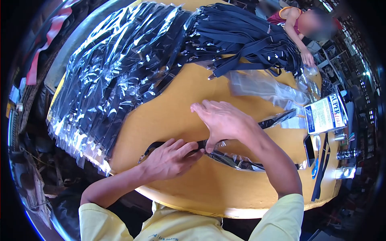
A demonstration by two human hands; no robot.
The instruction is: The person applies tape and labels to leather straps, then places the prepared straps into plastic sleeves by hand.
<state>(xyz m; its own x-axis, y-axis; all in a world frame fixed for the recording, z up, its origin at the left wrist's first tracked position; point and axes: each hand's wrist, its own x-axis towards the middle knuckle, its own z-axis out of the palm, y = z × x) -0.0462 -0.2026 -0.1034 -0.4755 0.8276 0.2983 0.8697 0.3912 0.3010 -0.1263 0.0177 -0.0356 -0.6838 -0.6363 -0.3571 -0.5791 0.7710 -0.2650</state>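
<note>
A black strap [149, 152] with a metal clip at its left end lies across the yellow table [169, 108]. My left hand [171, 158] has its fingers closed round this strap. Just to the right, my right hand [221, 120] has its thumb down at the strap and the mouth of a clear plastic sleeve [237, 161], its other fingers stretched out above. The sleeve runs rightward beneath my right forearm, with dark strap inside it. Another dark packed strap [277, 119] lies beyond that forearm.
Many plastic-wrapped black straps [108, 80] cover the left and back. Loose dark straps [241, 32] are heaped at the back, near clear sleeves [261, 86]. At the right are a printed box [325, 114], a phone [309, 150] and blue-handled scissors [315, 168]. Another person [295, 28] reaches in.
</note>
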